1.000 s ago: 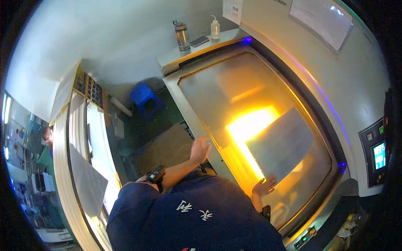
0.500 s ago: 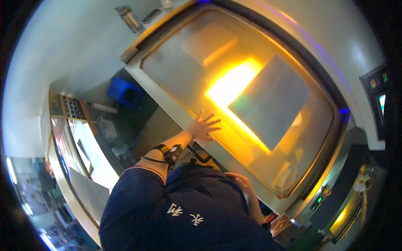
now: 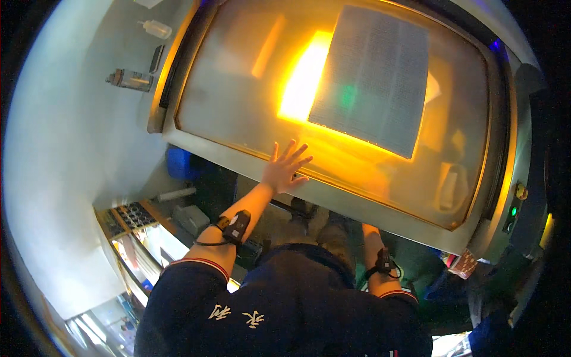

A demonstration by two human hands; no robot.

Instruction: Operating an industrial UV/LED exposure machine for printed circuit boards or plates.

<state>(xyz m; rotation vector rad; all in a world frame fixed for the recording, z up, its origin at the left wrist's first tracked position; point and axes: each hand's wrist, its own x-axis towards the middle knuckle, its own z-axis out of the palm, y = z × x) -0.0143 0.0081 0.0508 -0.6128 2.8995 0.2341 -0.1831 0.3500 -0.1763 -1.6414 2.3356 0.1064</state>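
We see the grey, rectangular sheet [image 3: 375,77], finely textured, lying flat on the glossy translucent panel [image 3: 226,101], just right of a glowing yellow-white patch [image 3: 302,83]. The left hand [image 3: 281,174], loosely curled a second earlier, now spreads wide and empty at the pale, smooth near rim [image 3: 380,208]. The right hand, then beside the sheet, is now hidden below that rim; we cannot tell its grip.

right grip hidden, machine [image 3: 392,220] cut off
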